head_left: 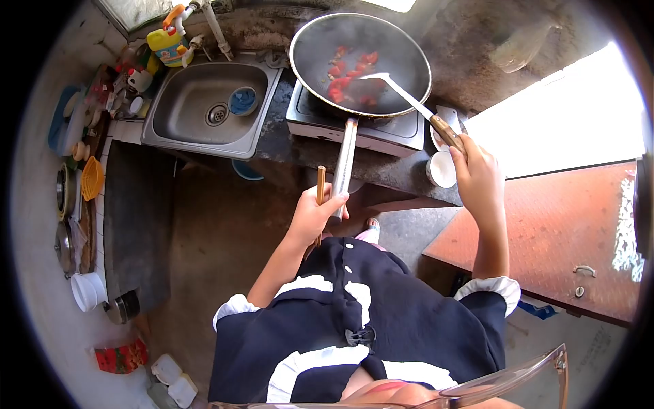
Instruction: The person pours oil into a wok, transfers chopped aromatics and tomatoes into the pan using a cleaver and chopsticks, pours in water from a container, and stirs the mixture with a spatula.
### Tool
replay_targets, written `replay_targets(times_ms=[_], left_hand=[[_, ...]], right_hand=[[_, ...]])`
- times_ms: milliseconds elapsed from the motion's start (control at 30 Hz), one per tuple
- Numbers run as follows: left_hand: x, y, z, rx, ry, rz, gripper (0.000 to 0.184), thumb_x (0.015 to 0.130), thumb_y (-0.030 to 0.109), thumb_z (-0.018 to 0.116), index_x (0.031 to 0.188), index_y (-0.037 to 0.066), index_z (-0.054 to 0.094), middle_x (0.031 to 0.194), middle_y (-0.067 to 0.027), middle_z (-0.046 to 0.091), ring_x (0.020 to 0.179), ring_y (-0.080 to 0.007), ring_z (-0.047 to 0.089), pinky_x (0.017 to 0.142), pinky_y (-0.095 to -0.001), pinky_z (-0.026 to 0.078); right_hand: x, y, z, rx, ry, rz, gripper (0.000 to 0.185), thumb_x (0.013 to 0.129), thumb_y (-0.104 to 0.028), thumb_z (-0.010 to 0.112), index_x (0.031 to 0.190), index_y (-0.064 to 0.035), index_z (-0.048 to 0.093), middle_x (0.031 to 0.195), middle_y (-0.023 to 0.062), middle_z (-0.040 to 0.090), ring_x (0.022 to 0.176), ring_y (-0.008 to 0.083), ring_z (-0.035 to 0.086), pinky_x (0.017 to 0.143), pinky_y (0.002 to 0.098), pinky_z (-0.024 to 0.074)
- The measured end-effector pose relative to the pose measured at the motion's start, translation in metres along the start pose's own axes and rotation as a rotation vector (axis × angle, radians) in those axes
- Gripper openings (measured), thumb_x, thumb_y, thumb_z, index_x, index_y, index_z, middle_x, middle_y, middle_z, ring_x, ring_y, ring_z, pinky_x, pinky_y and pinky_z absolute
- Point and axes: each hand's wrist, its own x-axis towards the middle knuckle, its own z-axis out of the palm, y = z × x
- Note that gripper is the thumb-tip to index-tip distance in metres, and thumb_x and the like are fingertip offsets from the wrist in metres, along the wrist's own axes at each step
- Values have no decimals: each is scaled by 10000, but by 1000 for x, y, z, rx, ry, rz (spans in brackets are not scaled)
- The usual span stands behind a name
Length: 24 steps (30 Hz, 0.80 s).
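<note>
A dark wok (313, 65) with red chopped pieces (347, 73) in it sits on a gas stove (381, 136), and some steam hazes it. My left hand (315, 215) is closed round the wok's metal handle (345, 157), with wooden chopsticks (321, 184) also held upright in it. In my right hand (479, 174) is the wooden handle of a metal spatula (405, 94); its blade rests inside the wok among the red pieces. A white bowl (441, 170) stands just left of my right hand.
Left of the stove is a steel sink (157, 116) holding a small bowl with a blue thing (242, 101). A yellow bottle (167, 46) stands behind it. An orange basket (92, 178) and lids line the left side. A reddish door panel (531, 238) is at right.
</note>
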Motion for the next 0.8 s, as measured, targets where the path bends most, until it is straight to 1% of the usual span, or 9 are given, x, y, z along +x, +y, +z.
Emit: replay_targets(times_ms=[67, 167, 267, 300, 400, 433, 567, 667, 800], left_hand=[[-1, 1, -1, -13, -4, -7, 182, 884, 157, 603, 918, -22, 599, 695, -71, 617, 625, -118, 600, 617, -234, 459], [-3, 2, -1, -23, 0, -16, 193, 890, 168, 593, 929, -21, 598, 695, -71, 619, 628, -116, 602, 616, -229, 461], [-5, -1, -1, -27, -6, -22, 193, 896, 176, 583, 930, -13, 595, 691, -69, 617, 627, -112, 602, 614, -223, 462], [-5, -1, -1, -29, -10, -21, 192, 898, 178, 580, 931, -10, 594, 689, -68, 617, 626, -110, 602, 613, -221, 462], [-7, 4, 0, -31, -9, -76, 187, 905, 179, 568, 931, -5, 589, 687, -64, 614, 624, -106, 601, 601, -220, 458], [-7, 4, -1, -32, -14, -76, 186, 907, 180, 565, 932, -4, 587, 687, -63, 615, 623, -105, 600, 596, -220, 455], [-5, -4, -3, -14, -22, -37, 181, 910, 179, 561, 933, 0, 580, 694, -53, 605, 617, -99, 592, 579, -225, 443], [-3, -4, 3, -29, -11, 8, 165, 906, 166, 569, 930, 2, 575, 694, -35, 577, 605, -97, 574, 575, -229, 435], [-1, 1, 11, -41, 29, 32, 123, 887, 126, 600, 909, 9, 570, 690, -11, 534, 586, -86, 541, 568, -227, 423]], right_hand=[[-4, -1, 9, -28, 66, 18, 290, 907, -226, 524, 1086, -3, 570, 843, 230, 627, 796, 398, 610, 691, 455, 468], [11, -6, 27, -18, 62, 24, 300, 908, -238, 522, 1093, -7, 566, 845, 216, 637, 799, 398, 616, 696, 457, 478], [28, -8, 53, 50, 119, -53, 296, 904, -239, 530, 1131, -53, 570, 845, 201, 643, 785, 390, 621, 694, 461, 478], [30, -13, 54, 96, 99, -49, 314, 898, -242, 539, 1192, -137, 580, 814, 193, 637, 752, 377, 620, 682, 456, 476], [25, -15, 50, 74, 14, -38, 342, 887, -225, 555, 1227, -218, 583, 774, 185, 623, 710, 361, 611, 656, 443, 472], [21, -11, 47, 108, 34, -58, 340, 874, -192, 568, 1211, -223, 605, 726, 177, 601, 678, 346, 597, 632, 428, 460], [-7, -4, 8, 150, 47, 4, 310, 864, -155, 576, 1165, -188, 643, 707, 175, 595, 664, 308, 592, 611, 391, 443], [-29, 0, -18, 60, 101, 1, 307, 861, -157, 582, 1161, -179, 646, 716, 160, 604, 659, 297, 589, 601, 371, 440], [-39, 3, -32, 8, 55, 42, 308, 863, -161, 583, 1164, -180, 644, 696, 149, 594, 652, 295, 582, 605, 369, 440]])
